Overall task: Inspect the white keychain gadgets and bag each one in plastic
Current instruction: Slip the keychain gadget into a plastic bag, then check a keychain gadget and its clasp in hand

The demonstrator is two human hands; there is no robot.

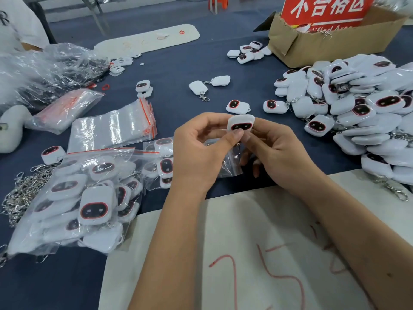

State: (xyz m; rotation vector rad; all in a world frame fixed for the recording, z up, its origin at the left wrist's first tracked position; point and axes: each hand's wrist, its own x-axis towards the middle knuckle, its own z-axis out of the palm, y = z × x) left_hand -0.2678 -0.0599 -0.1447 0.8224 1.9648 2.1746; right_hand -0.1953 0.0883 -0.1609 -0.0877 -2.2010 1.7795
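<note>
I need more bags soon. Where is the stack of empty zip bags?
Left of centre in the head view: the zip bags lie on the table, just beyond the bagged gadgets.

Work surface is a table covered in dark blue cloth (169,70), evenly lit, no hard shadows. Pale sheet with red scribbles (245,253) lies nearest the viewer; a torn cardboard box (312,48) with a red sign (324,10) sits at the far right. Beyond the table's far edge: grey floor (138,5), metal legs (98,10).
</note>
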